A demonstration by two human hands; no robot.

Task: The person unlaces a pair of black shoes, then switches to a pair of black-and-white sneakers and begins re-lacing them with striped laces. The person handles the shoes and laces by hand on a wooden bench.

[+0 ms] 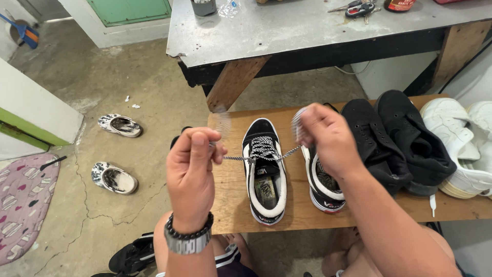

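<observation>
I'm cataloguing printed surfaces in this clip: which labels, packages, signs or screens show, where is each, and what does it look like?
Insole label: inside the laced shoe on the bench, a dark rectangle with pale print.
Tongue tag: on that shoe's tongue, small and dark.
Heel tab: on the second shoe, small and red.
Bottle label: table's far edge, red, cut off by the frame.
No signs or screens show.

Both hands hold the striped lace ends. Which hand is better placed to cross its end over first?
Probably the right hand: it sits closer to the black-and-white shoe, with a shorter lace stretch than the left hand.
</observation>
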